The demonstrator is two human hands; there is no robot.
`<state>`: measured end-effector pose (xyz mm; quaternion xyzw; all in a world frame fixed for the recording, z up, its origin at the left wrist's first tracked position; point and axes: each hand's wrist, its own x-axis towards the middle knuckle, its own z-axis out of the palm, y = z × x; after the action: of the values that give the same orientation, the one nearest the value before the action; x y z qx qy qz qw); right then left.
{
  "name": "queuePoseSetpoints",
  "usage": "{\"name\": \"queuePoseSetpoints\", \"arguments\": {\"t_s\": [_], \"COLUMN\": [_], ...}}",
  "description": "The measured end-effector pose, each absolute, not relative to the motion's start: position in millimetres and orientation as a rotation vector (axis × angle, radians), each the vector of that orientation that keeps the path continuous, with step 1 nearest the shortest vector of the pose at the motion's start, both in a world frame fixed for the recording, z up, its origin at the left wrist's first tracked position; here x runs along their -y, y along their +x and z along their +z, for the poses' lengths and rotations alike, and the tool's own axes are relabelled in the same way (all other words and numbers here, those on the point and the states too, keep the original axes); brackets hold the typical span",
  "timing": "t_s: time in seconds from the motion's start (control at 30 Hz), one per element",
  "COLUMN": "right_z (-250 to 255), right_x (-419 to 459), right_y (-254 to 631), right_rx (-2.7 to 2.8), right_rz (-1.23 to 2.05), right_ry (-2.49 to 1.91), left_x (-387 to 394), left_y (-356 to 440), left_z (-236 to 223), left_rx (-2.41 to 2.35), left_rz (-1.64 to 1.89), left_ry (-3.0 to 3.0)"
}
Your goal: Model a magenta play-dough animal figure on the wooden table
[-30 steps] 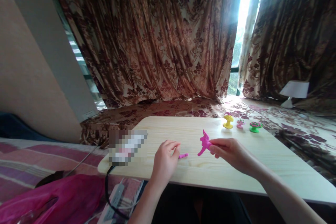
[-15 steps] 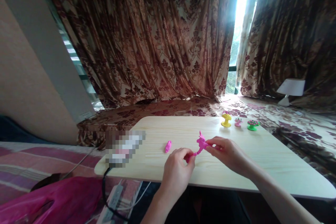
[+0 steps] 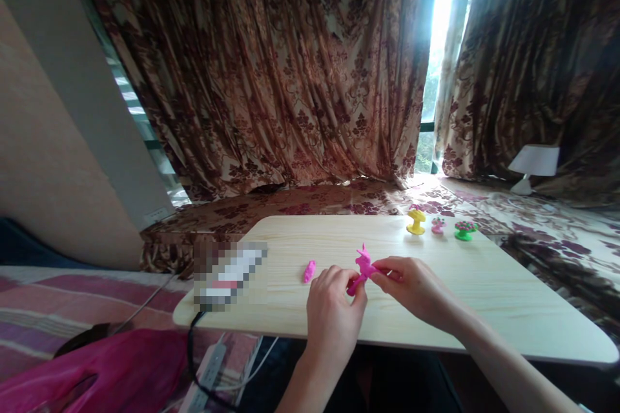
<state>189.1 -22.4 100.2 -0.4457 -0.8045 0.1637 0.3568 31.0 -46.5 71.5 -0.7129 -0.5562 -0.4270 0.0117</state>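
Between both hands, just above the table, is a pink clay piece (image 3: 364, 263) with thin points sticking up and limb-like strands. My left hand (image 3: 336, 300) pinches its lower left strand between thumb and fingertips. From the right, my right hand (image 3: 404, 281) grips its side with thumb and forefinger. A small lump of pink clay (image 3: 309, 271) lies on the table to the left of my left hand. Fingers cover part of the held piece.
Yellow (image 3: 415, 222), pink (image 3: 438, 226) and green (image 3: 465, 230) mushroom-like clay figures stand at the back right of the wooden table (image 3: 290, 239). A blurred-out device (image 3: 232, 277) with a black cable lies at the left. A power strip (image 3: 206, 371) sits below the table's front edge.
My left hand has moved right and slightly up, closer to my right hand. The pink clay piece has shifted a little left, and its lower strand now looks shorter or bunched.
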Motion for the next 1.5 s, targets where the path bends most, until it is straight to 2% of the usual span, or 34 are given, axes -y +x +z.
{"name": "queuePoseSetpoints", "arguments": {"t_s": [0.43,0.63,0.77,0.93,1.1,1.2,1.33,1.5], "right_z": [103.5,105.9,110.7,119.1,122.4,123.0,124.4,119.8], "right_x": [24.5,16.5,17.2,21.1,25.3,27.6,29.7,30.5], "right_y": [186.8,193.0,195.7,202.7,209.5,210.4,210.7,211.9], "right_rx": [2.105,2.091,2.087,2.099,2.067,2.069,2.028,1.969], "right_rz": [0.458,0.497,0.54,0.846,1.164,1.203,1.25,1.266], "right_ry": [-1.099,-1.116,-1.109,-0.984,-0.771,-0.738,-0.702,-0.71], "left_x": [47.2,47.1,43.5,39.4,48.3,53.2,52.5,54.7], "left_y": [32.0,24.8,14.9,3.8,7.5,10.7,7.7,7.8], "left_z": [70.1,66.7,66.9,68.5,77.5,82.4,83.0,74.7], "left_rx": [1.776,1.868,1.935,1.982,1.897,1.839,1.827,1.745], "left_rz": [-1.504,-1.974,-2.126,-2.303,-2.407,-2.59,-2.858,-3.518], "left_ry": [-2.274,-2.415,-2.449,-2.426,-2.651,-2.793,-2.694,-2.333]}}
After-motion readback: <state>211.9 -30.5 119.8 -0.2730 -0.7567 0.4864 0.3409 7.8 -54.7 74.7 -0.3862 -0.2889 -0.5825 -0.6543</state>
